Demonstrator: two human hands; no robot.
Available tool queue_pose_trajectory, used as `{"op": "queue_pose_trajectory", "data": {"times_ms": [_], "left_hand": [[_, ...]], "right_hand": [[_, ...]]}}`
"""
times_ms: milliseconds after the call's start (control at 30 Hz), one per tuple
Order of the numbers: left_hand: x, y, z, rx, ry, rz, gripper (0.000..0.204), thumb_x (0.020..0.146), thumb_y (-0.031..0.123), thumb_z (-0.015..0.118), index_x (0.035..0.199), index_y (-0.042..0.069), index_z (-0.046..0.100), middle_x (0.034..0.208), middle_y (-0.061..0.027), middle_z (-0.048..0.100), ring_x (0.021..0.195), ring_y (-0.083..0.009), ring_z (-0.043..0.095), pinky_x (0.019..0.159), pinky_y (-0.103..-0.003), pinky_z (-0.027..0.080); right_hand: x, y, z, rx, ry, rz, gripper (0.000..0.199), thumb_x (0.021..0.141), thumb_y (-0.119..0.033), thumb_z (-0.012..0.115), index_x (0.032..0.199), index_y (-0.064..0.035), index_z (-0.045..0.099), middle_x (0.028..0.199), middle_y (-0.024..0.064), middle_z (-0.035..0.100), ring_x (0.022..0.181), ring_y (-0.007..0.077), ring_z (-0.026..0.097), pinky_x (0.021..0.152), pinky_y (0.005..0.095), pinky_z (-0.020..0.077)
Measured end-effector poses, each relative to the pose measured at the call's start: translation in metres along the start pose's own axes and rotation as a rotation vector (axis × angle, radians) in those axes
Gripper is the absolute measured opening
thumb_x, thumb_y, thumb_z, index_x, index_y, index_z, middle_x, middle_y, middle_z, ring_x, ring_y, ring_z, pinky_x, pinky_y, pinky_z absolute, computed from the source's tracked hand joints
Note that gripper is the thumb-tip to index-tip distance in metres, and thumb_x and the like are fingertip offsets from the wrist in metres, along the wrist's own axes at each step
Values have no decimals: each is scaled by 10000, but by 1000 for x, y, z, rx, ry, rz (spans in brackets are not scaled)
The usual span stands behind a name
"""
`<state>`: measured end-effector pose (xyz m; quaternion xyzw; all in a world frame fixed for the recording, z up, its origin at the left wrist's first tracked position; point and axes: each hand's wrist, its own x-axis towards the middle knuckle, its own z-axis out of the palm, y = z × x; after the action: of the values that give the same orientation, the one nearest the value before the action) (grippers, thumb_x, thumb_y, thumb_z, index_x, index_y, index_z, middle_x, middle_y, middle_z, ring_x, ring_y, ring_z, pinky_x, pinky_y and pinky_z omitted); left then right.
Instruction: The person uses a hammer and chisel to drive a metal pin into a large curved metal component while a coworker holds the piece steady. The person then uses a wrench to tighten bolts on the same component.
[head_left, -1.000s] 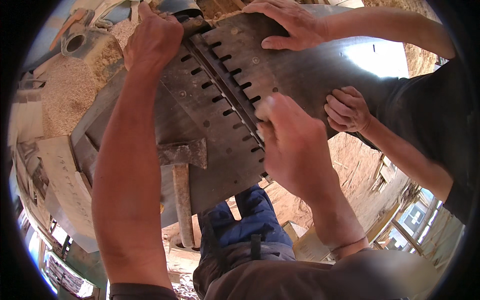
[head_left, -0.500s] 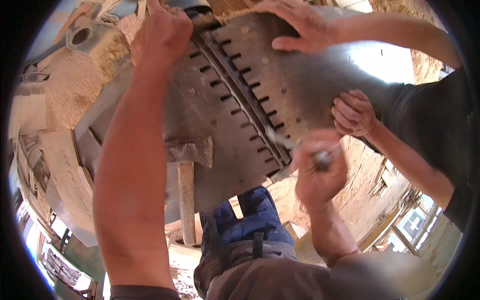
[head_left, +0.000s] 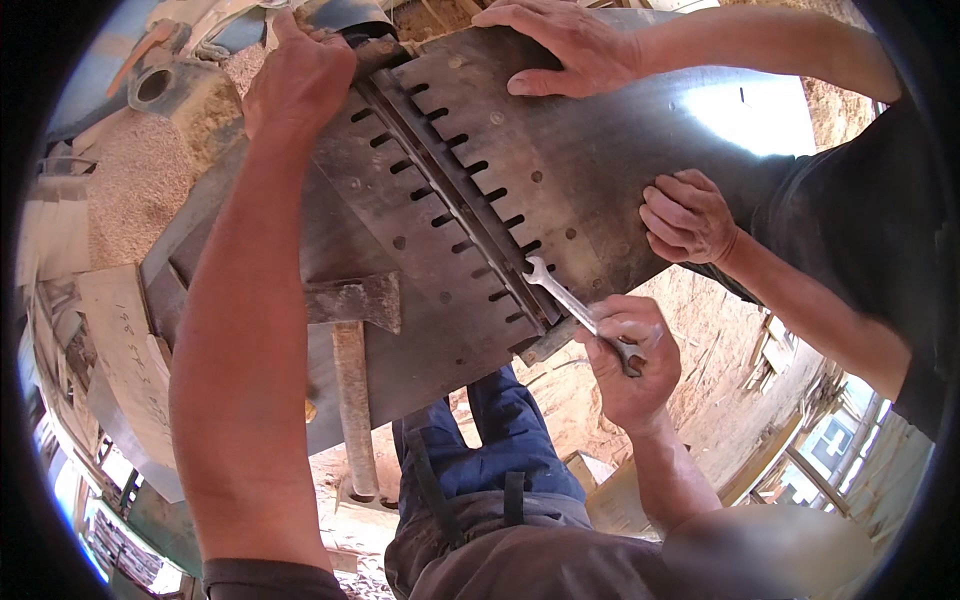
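A steel open-ended wrench is held in my right hand, its fingers wrapped round the near end. Its jaw lies at the near part of a long slot with notched edges, cut across a grey metal machine table. At the slot's far end my left hand is closed by a brownish piece; what its fingers grip is hidden. An axe with a wooden handle lies on the table beside my left forearm, the handle jutting past the near edge.
At the right stands a person in a dark shirt, one hand flat on the table and the other hand curled near its edge. Sawdust is heaped at the left, by boards. Wood scraps litter the floor.
My right hand has turned, and the wrench now lies flatter, its jaw at the slot's edge. The view has shifted slightly. The other person's hands stay in nearly the same places.
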<state>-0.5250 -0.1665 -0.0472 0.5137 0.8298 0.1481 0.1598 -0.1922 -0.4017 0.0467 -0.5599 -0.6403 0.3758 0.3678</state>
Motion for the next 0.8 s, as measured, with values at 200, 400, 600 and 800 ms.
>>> {"op": "queue_pose_trajectory", "data": {"times_ms": [200,400,600,800], "left_hand": [[5,-18,9,-72,74,76,787,964,491,482,1615,132,221,1383,-270,612,1271,-496,575,1071,-563,427],[3,-8,1,-67,13,40,828,955,529,491,1632,150,201,1385,-262,613,1278,-503,566,1076,-590,415],[7,-19,7,-65,5,50,813,960,516,484,1627,137,216,1390,-283,600,1286,-501,560,1086,-585,412],[6,-16,8,-35,44,74,814,960,523,482,1622,127,223,1406,-293,582,1308,-499,544,1087,-593,411]], "right_hand": [[-8,20,1,-85,-252,-297,195,852,121,651,986,-20,630,1062,241,723,958,361,735,838,402,599],[-15,41,0,-163,-308,-399,152,862,93,594,951,-16,653,1070,210,736,956,374,738,838,429,605],[-23,55,9,-68,-192,-366,146,856,64,685,965,-33,692,1151,175,742,1078,391,707,900,427,585],[-37,68,11,-183,-122,-337,222,871,6,751,1076,-77,737,1196,143,749,1295,389,594,1054,448,467]]}}
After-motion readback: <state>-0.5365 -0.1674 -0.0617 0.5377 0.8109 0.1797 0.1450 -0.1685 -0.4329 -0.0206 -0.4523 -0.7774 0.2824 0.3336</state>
